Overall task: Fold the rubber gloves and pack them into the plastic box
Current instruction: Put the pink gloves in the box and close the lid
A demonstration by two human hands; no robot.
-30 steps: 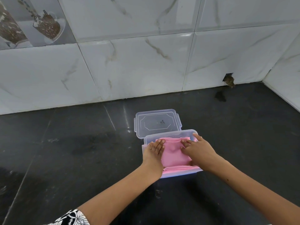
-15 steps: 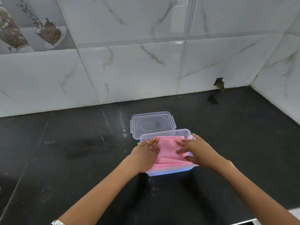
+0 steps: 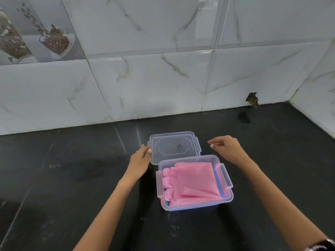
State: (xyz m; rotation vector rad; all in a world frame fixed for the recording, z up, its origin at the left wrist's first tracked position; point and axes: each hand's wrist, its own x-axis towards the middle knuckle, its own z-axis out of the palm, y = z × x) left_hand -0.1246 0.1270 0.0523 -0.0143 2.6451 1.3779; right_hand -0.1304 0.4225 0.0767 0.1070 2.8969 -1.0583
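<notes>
While the black bench (image 3: 72, 178) takes up most of the view, the clear plastic box (image 3: 224, 200) sits mid-bench with the pink rubber gloves (image 3: 195, 182) folded inside. Its lid (image 3: 174, 147) lies just beyond. Left hand (image 3: 140, 160) touches the lid's left edge, grip loose; right hand (image 3: 226, 147) hovers open, empty.

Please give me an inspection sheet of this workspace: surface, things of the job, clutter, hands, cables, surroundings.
Surface: black stone counter, dusty marks.
Job's things: pink rubber gloves folded, lying inside the clear plastic box; lid off, flat behind the box.
Clutter: nothing seen.
Hands: left hand at the lid's left edge, touching it; right hand open, holding nothing, right of the lid.
Cables: nothing seen.
Surroundings: white marble wall tiles; small hole at the wall's base.
</notes>
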